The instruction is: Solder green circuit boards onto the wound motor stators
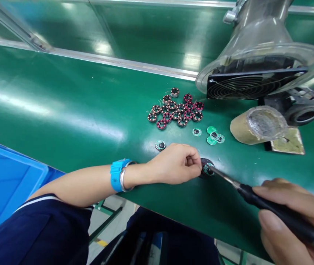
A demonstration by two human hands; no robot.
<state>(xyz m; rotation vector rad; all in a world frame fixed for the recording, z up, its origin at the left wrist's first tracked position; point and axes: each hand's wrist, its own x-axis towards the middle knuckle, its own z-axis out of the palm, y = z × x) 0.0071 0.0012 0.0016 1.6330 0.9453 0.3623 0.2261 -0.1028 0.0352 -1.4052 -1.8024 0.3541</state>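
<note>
My right hand [292, 217] grips a soldering iron [256, 197] by its black handle. The iron's metal tip rests at a small round green circuit board [208, 169], which sits on a dark round piece. My left hand [176, 163] is closed in a pinch right beside this board; its fingertips hide whatever lies between them. Left of that hand's knuckles, another round board on a dark ring [160, 145] lies on the table. Loose round circuit boards [213, 136] are grouped beyond my hands. Several small copper-wound motor stators [176, 108] lie in a cluster farther back.
A fume extractor hood [259, 55] with a black fan grille hangs at the back right. Beneath it stand a cardboard-sided cup [241, 127], a black iron holder [303, 110] and a yellowish sponge tray [291, 141]. A blue bin [13, 173] is at the left edge of the green table [49, 106].
</note>
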